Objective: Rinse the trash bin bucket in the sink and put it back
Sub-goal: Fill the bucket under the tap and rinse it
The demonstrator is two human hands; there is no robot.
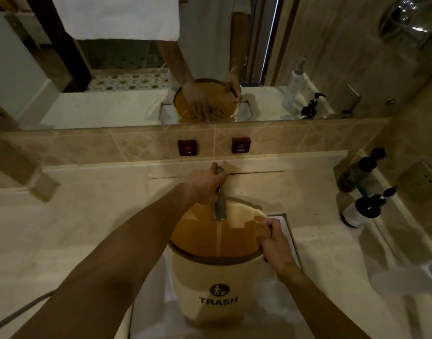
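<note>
Marble vanity counter (pixel 87 216), trash bucket (pixel 210 285) sat in the sink (pixel 292 238) under running water. I saw the left hand (pixel 205 184) wrapped around the faucet (pixel 219 206); the right hand (pixel 275 243) clamped the bucket's rim.

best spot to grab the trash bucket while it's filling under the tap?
Grip the trash bucket by its open top rim, from the right, as the right hand does: fingers hooked over the edge. The wall is wide and smooth, and the faucet with the left hand on it crowds the back of the rim.
</note>
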